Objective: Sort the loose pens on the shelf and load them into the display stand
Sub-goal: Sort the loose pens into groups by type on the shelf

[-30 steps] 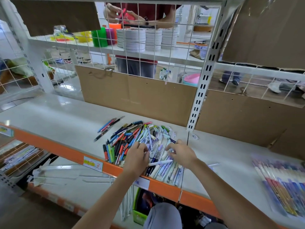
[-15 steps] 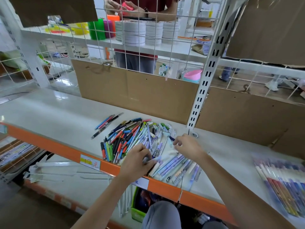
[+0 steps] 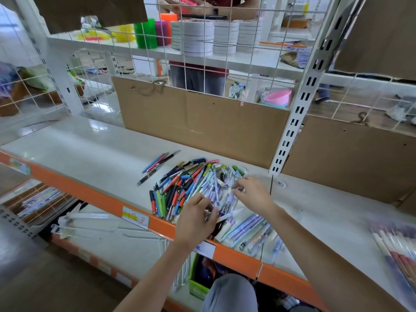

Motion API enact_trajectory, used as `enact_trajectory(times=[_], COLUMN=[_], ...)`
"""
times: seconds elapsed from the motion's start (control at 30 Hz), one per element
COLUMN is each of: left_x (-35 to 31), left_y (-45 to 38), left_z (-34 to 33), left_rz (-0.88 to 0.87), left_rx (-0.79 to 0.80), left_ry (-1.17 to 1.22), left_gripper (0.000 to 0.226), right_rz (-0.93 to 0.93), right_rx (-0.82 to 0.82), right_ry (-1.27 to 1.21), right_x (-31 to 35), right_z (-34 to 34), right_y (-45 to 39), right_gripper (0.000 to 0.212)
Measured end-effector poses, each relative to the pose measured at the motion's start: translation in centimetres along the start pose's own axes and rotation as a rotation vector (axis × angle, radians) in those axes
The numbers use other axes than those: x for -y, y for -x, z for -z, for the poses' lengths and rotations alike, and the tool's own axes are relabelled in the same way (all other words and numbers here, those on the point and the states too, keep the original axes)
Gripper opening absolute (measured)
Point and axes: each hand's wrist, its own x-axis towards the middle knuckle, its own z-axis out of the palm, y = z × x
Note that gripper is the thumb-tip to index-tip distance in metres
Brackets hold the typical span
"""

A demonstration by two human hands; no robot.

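Shelf (image 3: 94, 152): white top, orange front edge, price labels stuck on that edge.

Pile of pens (image 3: 191, 185): loose, mixed colours (red, blue, green, black, pale purple), lying on the shelf against its front edge, in front of the cardboard sheet (image 3: 202, 122) that backs the shelf. Barrels cross one another at many angles.

Row of pale pens (image 3: 247, 230): purple and white barrels lying roughly side by side, just right of the pile and touching the shelf's front edge.

Small group of pens (image 3: 157, 164): a few thin ones, blue, red and black, lying apart from the pile on its left, farther back on the shelf.

Left hand (image 3: 195, 221): over the near edge of the pile, fingers curled around a few thin pens; how many it grips cannot be told.

Right hand (image 3: 254, 194): over the right part of the pile, fingers bent down among the pale pens, tips touching them; whether it pinches one cannot be told.

Packet of pens (image 3: 396, 251): clear wrapping, blurred, at the far right of the shelf, well apart from the pile.

White upright post (image 3: 299, 104): slotted, standing behind the pile to its right.

Upper shelf behind the wire grid: stacks of white rolls (image 3: 198, 37), green cylinder (image 3: 145, 33), purple cylinder (image 3: 162, 32).

Another person (image 3: 198, 79): standing beyond the grid.

Display stand: not identifiable.
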Motion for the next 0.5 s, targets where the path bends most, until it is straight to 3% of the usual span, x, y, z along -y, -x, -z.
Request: enact_trajectory(times=[0.17, 0.5], left_x=[-0.2, -0.2], left_y=[0.1, 0.1], left_z=[-0.1, 0.2], left_rz=[-0.052, -0.038], left_rx=[-0.069, 0.024], left_ry=[-0.005, -0.028], left_gripper=[0.022, 0.02], right_rz=[0.023, -0.117], right_rx=[0.064, 0.128], right_ry=[-0.04, 0.152], right_x=[2.1, 2.9], right_z=[-0.6, -1.0], right_y=[-0.2, 0.7], right_gripper=[0.019, 0.009])
